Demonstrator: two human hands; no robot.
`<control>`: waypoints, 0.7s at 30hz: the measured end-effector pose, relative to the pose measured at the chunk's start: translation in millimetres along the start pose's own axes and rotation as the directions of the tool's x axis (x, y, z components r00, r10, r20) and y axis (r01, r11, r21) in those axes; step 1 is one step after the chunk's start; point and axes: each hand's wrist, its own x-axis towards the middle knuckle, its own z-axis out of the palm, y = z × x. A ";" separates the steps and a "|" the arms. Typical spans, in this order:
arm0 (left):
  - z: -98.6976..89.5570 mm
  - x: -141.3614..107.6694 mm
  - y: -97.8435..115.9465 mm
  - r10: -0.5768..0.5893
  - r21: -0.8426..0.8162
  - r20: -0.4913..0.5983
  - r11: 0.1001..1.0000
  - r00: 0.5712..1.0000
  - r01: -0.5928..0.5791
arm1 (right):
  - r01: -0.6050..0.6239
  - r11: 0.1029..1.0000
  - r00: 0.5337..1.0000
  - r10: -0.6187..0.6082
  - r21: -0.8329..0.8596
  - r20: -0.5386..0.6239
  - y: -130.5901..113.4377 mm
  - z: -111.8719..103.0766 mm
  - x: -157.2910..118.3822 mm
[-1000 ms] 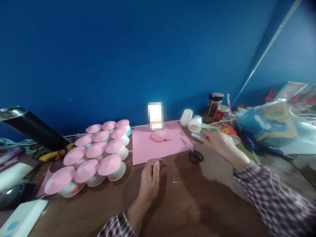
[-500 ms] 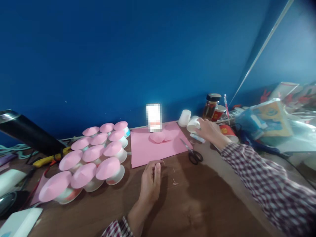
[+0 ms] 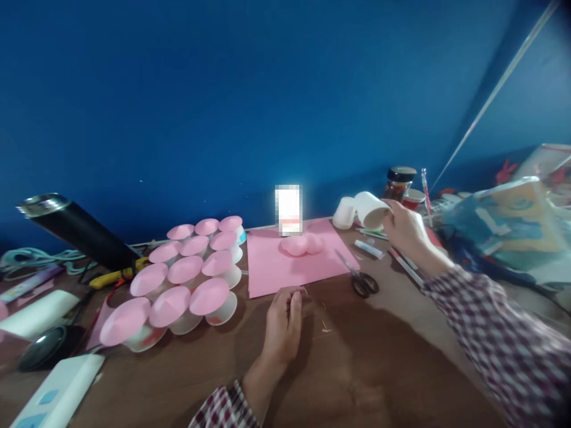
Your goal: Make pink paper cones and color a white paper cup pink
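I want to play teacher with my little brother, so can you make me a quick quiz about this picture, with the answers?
1. Pick one. What is the right hand holding?
A) a glass jar
B) a white cup
C) a marker

2. Fill in the blank: the tips of the scissors reach onto a sheet that is coloured ____.

3. Count: how many pink cone tops sit on the cups at the left of the picture?

Key:
1. B
2. pink
3. twelve
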 end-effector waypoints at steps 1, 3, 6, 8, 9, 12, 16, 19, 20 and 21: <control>0.0 -0.5 0.5 -0.002 -0.010 0.005 1.000 1.000 0.002 | -0.002 0.999 1.000 0.002 0.046 -0.003 -9.5 1.1 -11.5; -0.5 -2.2 0.9 -0.011 -0.068 0.008 0.998 1.000 0.011 | 0.005 0.928 0.998 -0.029 0.371 0.059 -35.9 7.1 -41.5; -3.1 -5.5 0.5 0.055 -0.189 -0.018 0.980 0.998 -0.057 | -0.025 0.603 0.969 -0.181 0.797 0.168 -82.7 18.6 -92.4; -6.4 -7.3 0.5 0.126 -0.212 -0.047 0.968 0.991 -0.133 | -0.046 0.461 0.925 -0.315 0.886 0.213 -107.9 24.8 -119.9; -8.3 -8.0 0.7 0.148 -0.209 -0.055 0.965 0.987 -0.156 | -0.055 0.418 0.905 -0.362 0.907 0.222 -116.8 27.5 -130.1; -13.1 -9.3 2.0 0.144 -0.227 -0.044 0.962 0.989 -0.150 | 0.008 0.402 0.871 -0.453 0.916 0.191 -127.6 34.5 -147.6; -13.5 -11.9 5.2 0.126 -0.299 0.032 0.948 0.991 -0.111 | 0.141 0.606 0.883 -0.434 0.783 0.178 -120.0 42.5 -154.0; -9.9 -14.2 9.2 0.046 -0.348 0.134 0.937 0.990 0.004 | 0.194 0.726 0.905 -0.393 0.660 0.166 -112.4 49.0 -155.2; -8.5 -14.4 10.6 0.008 -0.350 0.156 0.935 0.988 0.048 | 0.214 0.746 0.904 -0.396 0.631 0.161 -110.8 51.1 -155.1; -7.2 -14.1 11.8 -0.030 -0.344 0.164 0.935 0.986 0.085 | 0.230 0.758 0.900 -0.404 0.611 0.163 -109.7 52.9 -154.8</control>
